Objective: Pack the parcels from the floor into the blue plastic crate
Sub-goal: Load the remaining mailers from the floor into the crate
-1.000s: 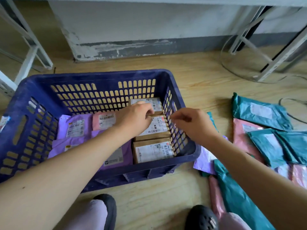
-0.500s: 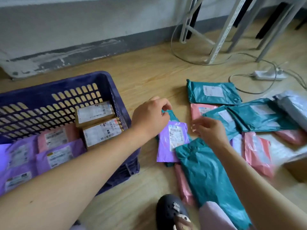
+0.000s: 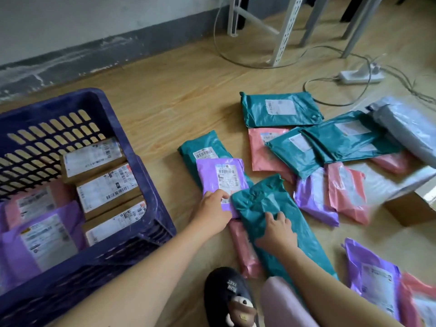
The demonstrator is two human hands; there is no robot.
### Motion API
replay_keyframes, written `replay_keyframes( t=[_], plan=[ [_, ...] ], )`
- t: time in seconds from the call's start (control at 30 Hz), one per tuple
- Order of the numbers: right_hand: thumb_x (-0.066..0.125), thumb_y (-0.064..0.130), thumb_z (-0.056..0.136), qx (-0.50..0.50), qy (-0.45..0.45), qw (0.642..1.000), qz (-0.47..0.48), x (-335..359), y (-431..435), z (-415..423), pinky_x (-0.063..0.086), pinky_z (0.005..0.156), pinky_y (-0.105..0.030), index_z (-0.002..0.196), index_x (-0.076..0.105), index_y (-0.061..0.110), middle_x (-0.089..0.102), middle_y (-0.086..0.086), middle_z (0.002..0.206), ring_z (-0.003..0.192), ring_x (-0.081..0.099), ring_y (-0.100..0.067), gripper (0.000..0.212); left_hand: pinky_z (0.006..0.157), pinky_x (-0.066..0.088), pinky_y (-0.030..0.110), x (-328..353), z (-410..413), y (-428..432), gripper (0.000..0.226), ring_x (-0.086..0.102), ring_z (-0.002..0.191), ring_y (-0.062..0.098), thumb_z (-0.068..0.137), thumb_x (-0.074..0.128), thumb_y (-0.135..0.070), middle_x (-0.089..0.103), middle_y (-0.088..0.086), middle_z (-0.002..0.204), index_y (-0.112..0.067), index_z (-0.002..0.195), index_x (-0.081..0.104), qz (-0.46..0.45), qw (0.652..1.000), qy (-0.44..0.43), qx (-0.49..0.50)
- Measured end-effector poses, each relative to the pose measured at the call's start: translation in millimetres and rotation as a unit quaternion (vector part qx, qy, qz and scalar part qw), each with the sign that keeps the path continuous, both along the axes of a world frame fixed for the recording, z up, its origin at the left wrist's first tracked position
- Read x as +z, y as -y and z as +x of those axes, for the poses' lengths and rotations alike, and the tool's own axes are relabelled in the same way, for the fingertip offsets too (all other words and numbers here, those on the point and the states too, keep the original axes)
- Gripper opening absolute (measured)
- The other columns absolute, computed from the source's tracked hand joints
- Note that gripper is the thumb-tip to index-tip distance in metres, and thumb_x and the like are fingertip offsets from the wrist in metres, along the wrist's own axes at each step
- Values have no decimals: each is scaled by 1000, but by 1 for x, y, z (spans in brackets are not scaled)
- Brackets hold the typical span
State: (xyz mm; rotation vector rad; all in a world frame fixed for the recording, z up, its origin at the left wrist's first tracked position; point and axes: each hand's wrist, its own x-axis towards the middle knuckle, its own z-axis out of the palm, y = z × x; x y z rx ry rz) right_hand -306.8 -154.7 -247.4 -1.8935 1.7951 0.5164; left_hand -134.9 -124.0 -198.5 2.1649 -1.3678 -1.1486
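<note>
The fingers [image 3: 220, 197] of the left hand [image 3: 211, 210], above the purple mailer [image 3: 221, 178] half a second ago, now pinch its near corner. The right hand [image 3: 278, 232] has dropped flat-fingered onto a crinkled teal bag [image 3: 259, 199]. Both glossy parcels lie on the wood floor [image 3: 184, 102] beside the slotted blue crate [image 3: 152, 185], which holds labelled cardboard boxes [image 3: 107, 187].

The wooden floor [image 3: 165, 100] carries the blue crate [image 3: 141, 171]. Just right of the crate lie overlapping teal, pink and grey parcels [image 3: 280, 109], a purple parcel [image 3: 221, 178] atop one. Farther right are a cardboard box [image 3: 410, 208] and a white power strip [image 3: 361, 76].
</note>
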Motion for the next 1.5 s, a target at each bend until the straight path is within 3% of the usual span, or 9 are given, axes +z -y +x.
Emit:
replay_keyframes(
  t=[0.13,0.27,0.4,0.57,0.83,1.13,1.23,1.37,1.5],
  plan=[
    [73,55,68,40,-62,996,42,-11,-10,0,29,103,-62,150,-6,26,-6,-13,156,144,0,-38,117,90,46,29,-9,0,0,44,55,107,24,84,56,-15,47,4,126,-22,126,50,23,1000,5,-1],
    [59,40,84,37,-78,996,28,-16,-8,-3,34,103,-56,149,-13,32,-11,-12,157,141,6,-42,98,90,46,29,-15,1,-1,42,56,106,23,84,56,-16,45,3,126,-22,126,51,28,1000,4,-3],
    [45,27,89,31,-72,997,-2,-13,-2,1,41,96,-48,148,7,23,22,-15,147,129,32,-38,70,85,45,26,-19,6,-3,39,55,105,19,85,54,-16,44,0,126,-23,124,52,32,999,-2,-1],
    [45,12,83,23,-32,995,-90,11,13,-2,45,81,-34,111,51,15,57,-9,114,109,54,-30,29,87,49,33,-9,11,-6,35,55,105,22,86,53,-15,42,0,127,-22,119,54,42,999,-17,2],
    [52,12,81,71,-30,975,-209,87,35,1,44,73,-31,110,63,18,59,-7,109,102,61,-29,31,88,45,29,53,17,3,32,50,94,19,86,56,-12,46,6,122,-17,117,56,-3,999,-14,-35],
    [46,4,82,36,86,955,-282,208,32,45,41,65,-30,105,57,16,62,-8,96,91,60,-30,29,97,41,30,150,29,-12,49,49,119,25,87,56,-16,44,8,137,-16,134,44,-81,996,35,-30],
    [44,4,84,-10,143,946,-289,249,23,59,40,65,-32,102,57,13,55,-7,87,80,51,-28,24,96,41,30,180,43,-28,51,47,122,24,87,57,-18,45,6,138,-16,136,42,-100,994,50,6],
    [43,4,82,-91,250,921,-284,294,6,81,44,72,-34,104,60,12,62,-12,100,91,56,-31,29,86,42,29,207,65,-56,57,51,117,27,87,59,-19,44,8,139,-16,139,37,-110,990,29,80],
    [40,3,81,-145,361,884,-259,316,-25,111,44,71,-35,93,62,11,61,-13,95,90,57,-33,27,78,46,32,223,87,-88,64,53,93,23,87,61,-18,45,11,135,-13,143,30,-130,974,-41,182]
  ],
)
